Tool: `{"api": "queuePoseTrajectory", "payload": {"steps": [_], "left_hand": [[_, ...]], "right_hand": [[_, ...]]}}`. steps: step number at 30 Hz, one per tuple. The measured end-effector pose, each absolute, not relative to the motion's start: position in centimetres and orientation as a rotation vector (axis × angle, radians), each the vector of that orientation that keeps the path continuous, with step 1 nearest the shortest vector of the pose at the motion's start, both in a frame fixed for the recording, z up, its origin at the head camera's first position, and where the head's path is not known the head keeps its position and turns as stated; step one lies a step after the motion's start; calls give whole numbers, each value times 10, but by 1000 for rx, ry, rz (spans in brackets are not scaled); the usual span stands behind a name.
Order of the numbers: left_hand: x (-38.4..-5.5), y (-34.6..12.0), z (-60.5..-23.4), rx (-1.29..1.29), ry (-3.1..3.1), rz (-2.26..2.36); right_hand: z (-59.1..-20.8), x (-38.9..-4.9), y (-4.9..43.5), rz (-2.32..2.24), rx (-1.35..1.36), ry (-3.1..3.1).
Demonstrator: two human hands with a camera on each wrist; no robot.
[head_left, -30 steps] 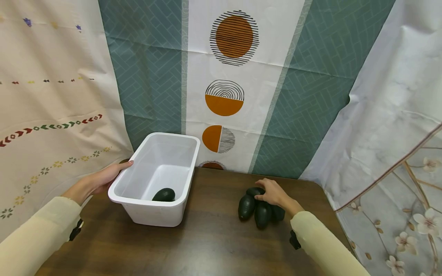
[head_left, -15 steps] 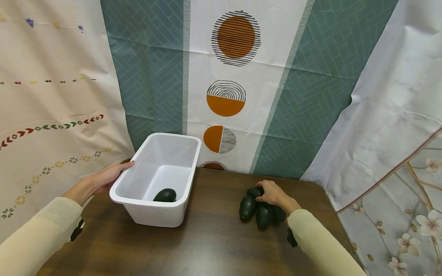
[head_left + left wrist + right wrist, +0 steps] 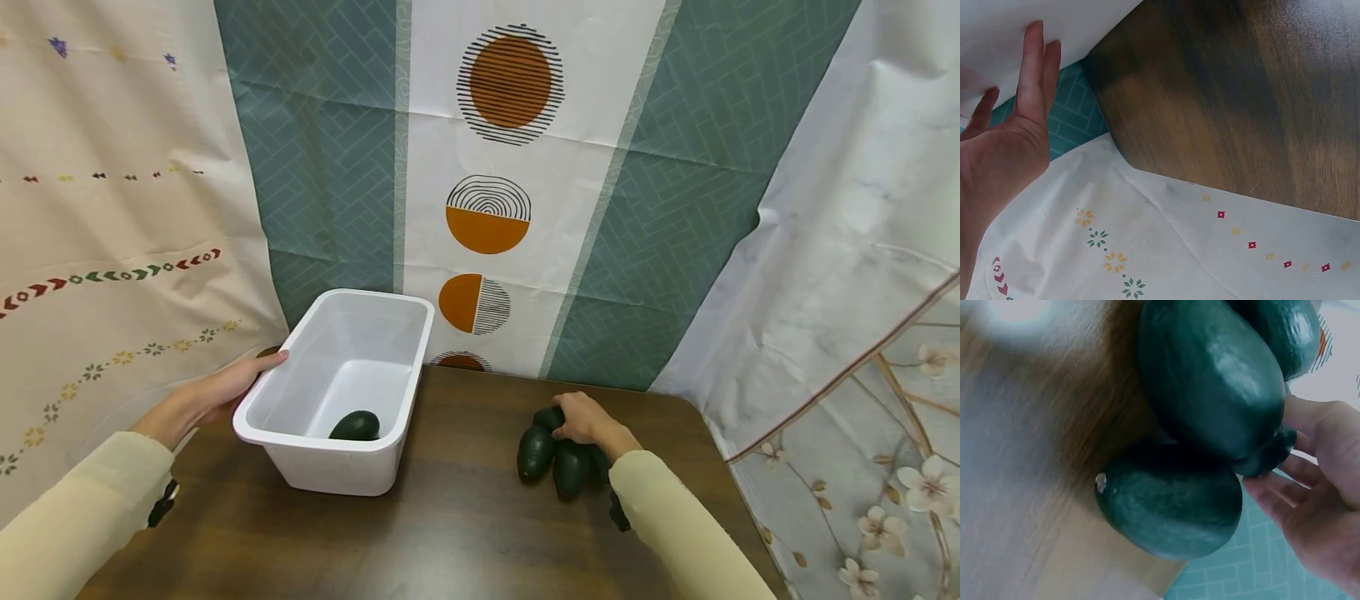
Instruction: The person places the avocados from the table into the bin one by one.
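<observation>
A white plastic tub [image 3: 341,467] stands on the left of the brown table, one dark green avocado [image 3: 356,426] lying inside. My left hand [image 3: 228,387] holds the tub's left side, thumb over the rim; in the left wrist view its fingers [image 3: 1034,69] lie long against the outer wall. On the right, several avocados lie bunched: a left one [image 3: 536,454], a front one [image 3: 572,472] and others. My right hand [image 3: 588,421] grips the rear avocado [image 3: 550,417]. In the right wrist view, fingers and thumb surround that avocado's end [image 3: 1275,453], the rest hidden behind nearer avocados [image 3: 1172,500].
The wooden table [image 3: 457,508] meets a green and white patterned curtain [image 3: 495,275] at the back. A cream embroidered cloth [image 3: 127,292] hangs on the left, a white floral cloth [image 3: 847,400] on the right. A small brown round thing [image 3: 267,352] shows behind my left thumb.
My right hand and forearm have shifted slightly left, and the fingers have settled lower round the rear avocado. The left hand and the tub hold their place.
</observation>
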State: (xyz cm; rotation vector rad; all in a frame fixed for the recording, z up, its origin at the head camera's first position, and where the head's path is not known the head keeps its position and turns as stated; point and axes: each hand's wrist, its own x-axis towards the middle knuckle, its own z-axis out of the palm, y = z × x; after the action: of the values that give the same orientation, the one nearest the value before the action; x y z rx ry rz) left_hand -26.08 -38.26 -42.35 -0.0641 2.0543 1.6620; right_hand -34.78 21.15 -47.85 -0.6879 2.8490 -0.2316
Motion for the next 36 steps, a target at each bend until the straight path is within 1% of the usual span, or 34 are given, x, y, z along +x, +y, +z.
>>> {"api": "queuePoseTrajectory", "payload": {"steps": [5,14,26,36], "left_hand": [[-261,-382,-424,-54,2058,1653],[-262,-380,-422,-64,2057,1649],[-261,-379,-422,-55,2055,1654],[-254,-381,-426,-52,2044,1663]], "right_hand": [[-483,-349,211,-218,-647,2879],[-486,-338,207,-288,-584,2905],[-488,-340,206,-305,-528,2917],[-479,-339,205,-268,-599,2925]]}}
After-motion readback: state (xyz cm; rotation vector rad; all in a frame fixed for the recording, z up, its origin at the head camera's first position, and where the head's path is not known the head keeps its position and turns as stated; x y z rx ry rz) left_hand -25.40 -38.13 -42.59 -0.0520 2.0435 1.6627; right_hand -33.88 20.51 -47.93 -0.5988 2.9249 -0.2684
